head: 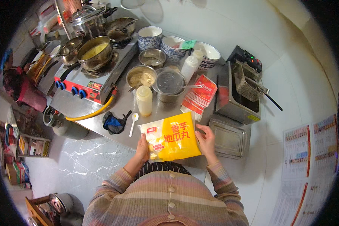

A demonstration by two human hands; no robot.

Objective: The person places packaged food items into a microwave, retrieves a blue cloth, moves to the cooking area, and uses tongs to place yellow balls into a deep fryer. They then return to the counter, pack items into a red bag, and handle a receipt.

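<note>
A yellow and clear plastic food bag [176, 147] bearing red writing is held up between my two hands, in front of the table edge. My left hand [142, 149] grips its left side. My right hand [205, 139] is at the right edge, thumb and fingers against the plastic; the fingers behind the bag are hidden. Just beyond the bag, a squeeze bottle [144, 101] of pale yellow contents stands upright on the steel table [117, 108]. To its left lie a white plastic spoon [133, 124] and a small black and blue fabric item [113, 123].
A gas stove [80, 82] with a pot [94, 52] of yellowish liquid stands left, its yellow hose [94, 113] curving off the table. Behind are a lidded container [170, 82], a powder bowl [141, 77] and paper bags [199, 96]. At right are a deep fryer [241, 106] and steel tray [228, 138].
</note>
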